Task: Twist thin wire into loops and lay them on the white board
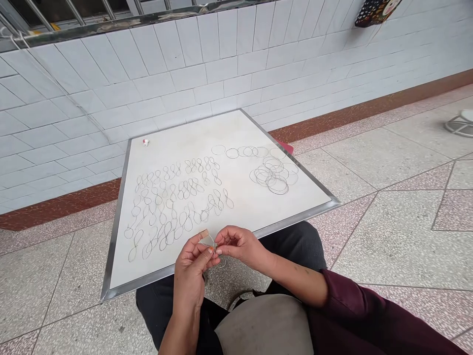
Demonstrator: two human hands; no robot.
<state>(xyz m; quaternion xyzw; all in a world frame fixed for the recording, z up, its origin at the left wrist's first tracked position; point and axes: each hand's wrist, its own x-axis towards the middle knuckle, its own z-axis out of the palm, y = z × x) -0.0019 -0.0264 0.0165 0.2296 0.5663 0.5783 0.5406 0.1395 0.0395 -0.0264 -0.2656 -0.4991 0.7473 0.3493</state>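
Observation:
My left hand (pixel 192 259) pinches a thin wire loop (pixel 223 264) over the near edge of the table. Tan tape is wrapped round a fingertip of that hand. My right hand (pixel 242 246) comes in from the right, its thumb and fingers pinching the same loop close to the left fingertips. The loop appears twisted, with part above the fingers and part below; the crossing is hidden. Beyond my hands, rows of figure-eight wire loops (pixel 170 231) lie on the left of the white tabletop (pixel 177 138). Round wire rings (pixel 278 185) overlap in a pile on the right.
A small red-and-white object (pixel 146 142) sits in the table's far left corner. Metal trim (pixel 295 218) edges the tabletop. Behind stands a white tiled wall (pixel 192 74) with a barred window. A stool (pixel 461 123) is at the far right on the speckled floor.

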